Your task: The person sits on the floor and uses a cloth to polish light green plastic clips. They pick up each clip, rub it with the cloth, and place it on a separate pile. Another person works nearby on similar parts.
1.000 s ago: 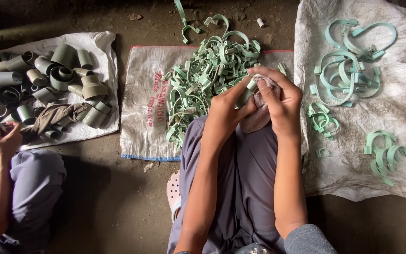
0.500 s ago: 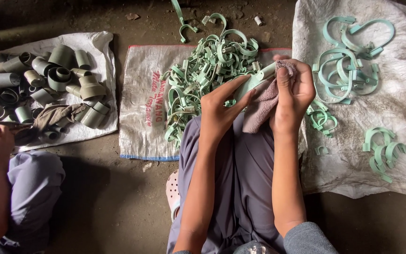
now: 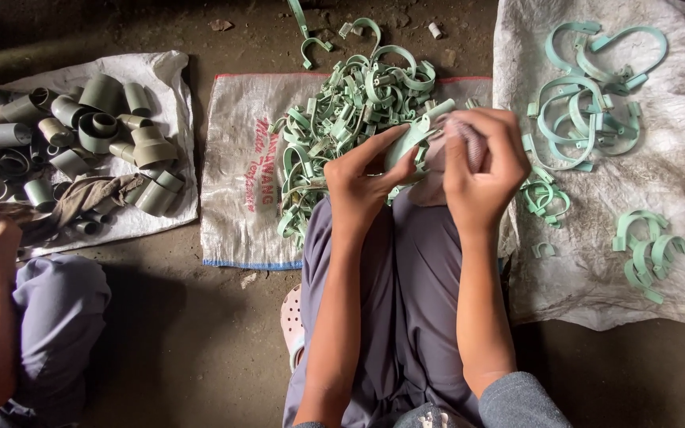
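Clamps of pale green plastic lie heaped (image 3: 342, 127) on the middle woven sack (image 3: 239, 174), many left; fewer, curved and hooked, lie spread on the right sack (image 3: 675, 158), seemingly done. Grey pipe fittings (image 3: 65, 135) fill a co-worker's sack. Left hand (image 3: 362, 186) pinches one clamp (image 3: 410, 139) above the lap; right hand (image 3: 481, 170) presses a cloth (image 3: 465, 139) against it.

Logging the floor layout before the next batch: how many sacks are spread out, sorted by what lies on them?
Sacks with green clamps: 2 (middle sack, right sack)
Sacks with grey pipe fittings: 1 (left sack)
Total: 3 sacks
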